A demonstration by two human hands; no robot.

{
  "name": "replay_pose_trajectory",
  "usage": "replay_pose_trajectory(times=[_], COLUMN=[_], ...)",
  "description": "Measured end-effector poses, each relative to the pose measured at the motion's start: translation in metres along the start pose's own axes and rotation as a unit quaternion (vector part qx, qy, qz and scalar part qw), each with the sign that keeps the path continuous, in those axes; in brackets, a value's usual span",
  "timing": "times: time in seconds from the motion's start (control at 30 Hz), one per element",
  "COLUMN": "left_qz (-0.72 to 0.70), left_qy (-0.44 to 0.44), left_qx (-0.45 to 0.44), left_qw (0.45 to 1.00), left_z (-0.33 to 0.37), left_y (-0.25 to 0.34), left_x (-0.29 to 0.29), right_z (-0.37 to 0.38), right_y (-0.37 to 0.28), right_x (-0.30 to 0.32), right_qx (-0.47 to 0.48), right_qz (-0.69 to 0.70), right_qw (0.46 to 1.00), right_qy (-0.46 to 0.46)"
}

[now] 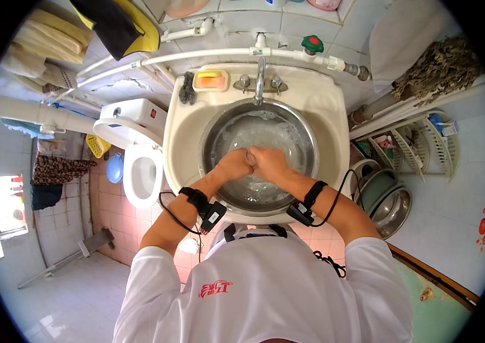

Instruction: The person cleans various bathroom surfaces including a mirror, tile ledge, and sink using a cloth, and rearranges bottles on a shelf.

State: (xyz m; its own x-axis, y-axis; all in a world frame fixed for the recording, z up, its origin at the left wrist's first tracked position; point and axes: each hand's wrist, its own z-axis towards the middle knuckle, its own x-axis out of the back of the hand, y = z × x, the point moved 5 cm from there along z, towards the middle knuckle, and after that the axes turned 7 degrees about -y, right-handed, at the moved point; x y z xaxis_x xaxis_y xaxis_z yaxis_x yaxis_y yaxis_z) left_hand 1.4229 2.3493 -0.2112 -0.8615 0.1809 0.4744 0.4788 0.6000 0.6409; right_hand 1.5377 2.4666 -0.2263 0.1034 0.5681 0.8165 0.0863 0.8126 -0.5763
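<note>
Over a round steel basin [213, 194] of cloudy, bubbly water, my left hand [235, 164] and my right hand [271, 163] meet, both closed. Their fingers are curled in and pressed against each other. Whatever they grip between them is hidden; I cannot make it out. The basin sits in a cream washbasin [178, 134]. Just beyond my hands, the metal faucet [260, 83] reaches over the basin's far rim.
On the washbasin's back left lie a dark scouring pad [186, 90] and a soap dish [210, 80]. A white toilet [143, 174] stands to the left. At the right are stacked basins [392, 208] and a slatted rack [417, 146]. Cables hang from both my wrist straps.
</note>
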Motion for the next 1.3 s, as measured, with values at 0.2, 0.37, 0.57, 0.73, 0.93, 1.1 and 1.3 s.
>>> replay_pose_trajectory(times=[0.2, 0.37, 0.57, 0.73, 0.93, 1.1, 1.3], left_qz=[0.134, 0.248, 0.272, 0.212, 0.043, -0.042, 0.010], left_qy=[0.198, 0.172, 0.109, 0.099, 0.119, 0.069, 0.171], left_qx=[-0.133, -0.256, -0.122, -0.006, 0.029, 0.074, 0.020], left_qw=[0.962, 0.918, 0.948, 0.972, 0.992, 0.994, 0.985], left_z=[-0.059, -0.061, -0.037, -0.030, -0.015, 0.001, -0.051], left_y=[0.038, 0.058, 0.051, 0.042, 0.020, 0.012, 0.057], left_x=[0.034, 0.022, 0.017, -0.005, -0.034, -0.055, -0.024], right_z=[-0.016, -0.018, -0.013, -0.009, -0.010, -0.020, -0.030], right_y=[0.021, -0.003, -0.007, -0.021, -0.006, 0.002, 0.002], right_x=[-0.015, -0.010, 0.017, 0.034, 0.026, 0.025, 0.033], right_qx=[-0.360, -0.340, -0.273, -0.162, -0.004, 0.111, -0.091], right_qz=[0.563, 0.632, 0.493, 0.103, -0.005, -0.044, 0.034], right_qw=[0.710, 0.612, 0.727, 0.958, 0.992, 0.991, 0.987], right_qy=[-0.221, -0.331, -0.392, -0.214, -0.124, -0.060, -0.130])
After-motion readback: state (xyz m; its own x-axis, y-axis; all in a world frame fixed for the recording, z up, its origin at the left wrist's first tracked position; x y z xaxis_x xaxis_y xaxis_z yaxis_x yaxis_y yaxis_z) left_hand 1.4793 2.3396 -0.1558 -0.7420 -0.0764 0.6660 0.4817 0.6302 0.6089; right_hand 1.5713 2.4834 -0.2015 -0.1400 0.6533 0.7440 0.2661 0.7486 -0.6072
